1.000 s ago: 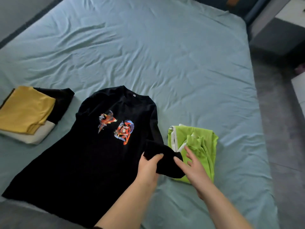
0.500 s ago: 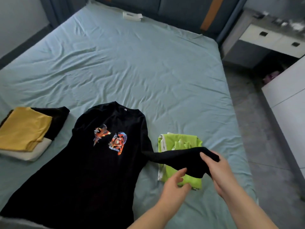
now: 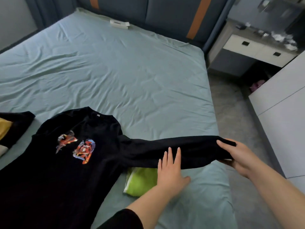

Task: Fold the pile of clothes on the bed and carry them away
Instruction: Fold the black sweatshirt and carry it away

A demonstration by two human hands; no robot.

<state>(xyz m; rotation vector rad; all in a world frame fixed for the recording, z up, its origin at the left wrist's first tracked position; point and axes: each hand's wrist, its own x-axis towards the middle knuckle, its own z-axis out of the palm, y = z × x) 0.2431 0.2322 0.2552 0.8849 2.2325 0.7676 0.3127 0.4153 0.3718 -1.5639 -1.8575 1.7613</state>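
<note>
Now the sleeve (image 3: 173, 149) is pulled straight, right hand (image 3: 237, 157) gripping its cuff.

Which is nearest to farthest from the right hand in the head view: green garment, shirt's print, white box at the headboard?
From the right hand, which grips the black sleeve's cuff:
1. Green garment, lower left of it, partly under the sleeve.
2. Shirt's print, farther left on the black shirt's chest.
3. White box, far up the bed by the headboard.

Black printed shirt (image 3: 66, 171) flat (sleeve outstretched), bed (image 3: 132, 71)
</note>
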